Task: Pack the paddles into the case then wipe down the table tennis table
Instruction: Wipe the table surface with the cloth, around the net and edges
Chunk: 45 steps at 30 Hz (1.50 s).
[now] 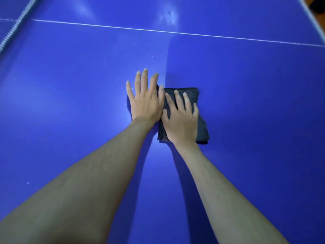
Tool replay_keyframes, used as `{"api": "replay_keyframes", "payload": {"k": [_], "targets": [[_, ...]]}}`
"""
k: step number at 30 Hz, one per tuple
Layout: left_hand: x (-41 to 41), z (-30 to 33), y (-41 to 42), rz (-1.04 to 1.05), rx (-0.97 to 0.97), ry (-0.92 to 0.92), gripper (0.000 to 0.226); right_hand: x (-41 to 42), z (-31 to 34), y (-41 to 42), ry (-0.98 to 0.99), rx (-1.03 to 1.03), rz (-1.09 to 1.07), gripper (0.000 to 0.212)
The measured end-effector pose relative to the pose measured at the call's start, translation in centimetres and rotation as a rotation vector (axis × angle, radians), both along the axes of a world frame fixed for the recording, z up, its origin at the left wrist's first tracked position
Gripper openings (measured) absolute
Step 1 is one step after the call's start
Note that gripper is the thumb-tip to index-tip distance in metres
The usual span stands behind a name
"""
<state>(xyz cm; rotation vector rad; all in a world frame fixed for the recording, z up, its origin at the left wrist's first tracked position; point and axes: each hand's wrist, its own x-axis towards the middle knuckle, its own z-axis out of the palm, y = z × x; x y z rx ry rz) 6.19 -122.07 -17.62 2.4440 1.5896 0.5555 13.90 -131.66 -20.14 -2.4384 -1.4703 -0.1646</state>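
Observation:
A folded dark grey cloth point(202, 127) lies flat on the blue table tennis table point(255, 103), near the middle of the view. My right hand point(181, 118) presses flat on the cloth with fingers spread. My left hand point(146, 101) lies flat beside it, fingers straight, its right edge over the cloth's left edge and the rest on the bare table. No paddles or case are in view.
A white centre line point(175, 32) crosses the table beyond the hands. The net point(14, 29) runs along the upper left. The table's white edge point(313, 16) shows at the upper right. A few small white specks point(28, 182) dot the surface to the left.

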Motion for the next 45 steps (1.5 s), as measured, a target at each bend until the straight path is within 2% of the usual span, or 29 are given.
{"api": "replay_keyframes", "payload": {"k": [10,14,23,27,37,45], "targets": [[-10.2,-2.4,-9.7,0.011,0.028,0.13,0.051,-8.7,0.1,-14.6,0.065,-0.097,-0.019,0.057],[-10.7,-2.1,-12.1,0.048,-0.005,0.061,0.051,-11.1,0.1,-19.7,0.091,-0.119,0.003,0.06],[-10.4,-1.7,-12.6,0.028,0.042,0.05,0.054,-14.1,0.1,-29.5,0.118,-0.118,0.014,0.061],[-10.4,-1.9,-12.6,0.02,0.051,0.048,0.051,-12.1,0.5,-27.7,0.121,-0.138,-0.005,0.061],[-10.4,-2.0,-12.2,0.011,0.044,0.057,0.041,-0.9,0.7,-15.9,0.034,-0.093,-0.118,0.06],[-10.4,-2.4,-11.9,0.01,0.042,0.098,0.046,6.4,0.9,-8.2,0.043,-0.079,-0.046,0.059]]}}
